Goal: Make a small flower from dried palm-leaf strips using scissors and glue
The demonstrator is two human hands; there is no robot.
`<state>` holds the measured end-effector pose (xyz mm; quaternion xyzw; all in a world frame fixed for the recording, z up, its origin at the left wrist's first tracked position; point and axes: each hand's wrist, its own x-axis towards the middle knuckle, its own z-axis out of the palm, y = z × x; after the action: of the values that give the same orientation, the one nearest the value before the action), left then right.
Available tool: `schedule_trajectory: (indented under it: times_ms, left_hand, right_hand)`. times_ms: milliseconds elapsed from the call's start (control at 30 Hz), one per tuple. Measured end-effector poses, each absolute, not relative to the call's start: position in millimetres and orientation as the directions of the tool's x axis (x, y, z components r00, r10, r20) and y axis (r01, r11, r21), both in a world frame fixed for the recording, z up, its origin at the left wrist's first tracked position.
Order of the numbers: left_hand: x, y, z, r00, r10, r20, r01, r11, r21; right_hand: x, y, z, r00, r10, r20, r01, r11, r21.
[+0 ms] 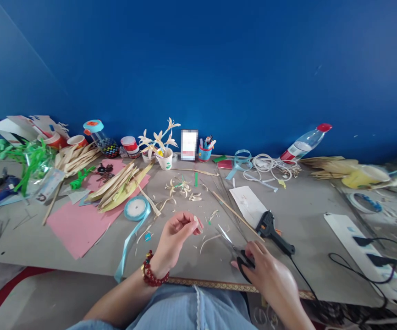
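My left hand (179, 233), with a red bead bracelet on the wrist, is closed in a pinch on a small pale piece of husk (199, 224) above the table. To its right, my right hand (265, 266) grips the black handles of a pair of scissors (242, 259). The blades point away and to the left, low over the table. Curled pale petals (179, 187) and small scraps lie just beyond my hands. A white cup (164, 159) at the back holds husk flowers on pale blue stems.
A black glue gun (274, 233) lies right of the scissors, near a white power strip (356, 247). A blue ribbon roll (137, 208), pink paper (78, 224) and dried husks (119, 188) are on the left. A bottle (305, 144) leans against the back wall.
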<state>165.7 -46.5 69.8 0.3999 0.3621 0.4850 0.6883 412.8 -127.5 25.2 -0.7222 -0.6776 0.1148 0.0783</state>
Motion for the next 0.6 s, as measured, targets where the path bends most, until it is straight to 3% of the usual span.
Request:
schedule_trajectory:
  times_ms: [167,367,500,600]
  left_hand:
    - [161.1,-48.2,69.6,0.323,0.942,-0.090,-0.327,0.200,0.924]
    - [158.6,-49.9,67.6,0.307,0.945,-0.109,-0.169,0.167,0.971]
    - [157.7,-51.2,68.9,0.341,0.936,-0.088,-0.057,0.113,0.992]
    - [159.1,-51.8,71.3,0.398,0.916,-0.049,-0.001,0.054,0.999]
  right_hand:
    - [411.4,-113.9,20.8,0.086,0.988,-0.126,0.962,-0.116,-0.246]
    - [414.8,-94.0,24.9,0.060,0.984,-0.170,0.911,-0.123,-0.395]
    - [407.7,-86.2,47.2,-0.033,0.990,-0.138,0.774,-0.062,-0.630]
    - [386.3,-84.9,67.1,-0.132,0.984,-0.115,0.444,-0.045,-0.895]
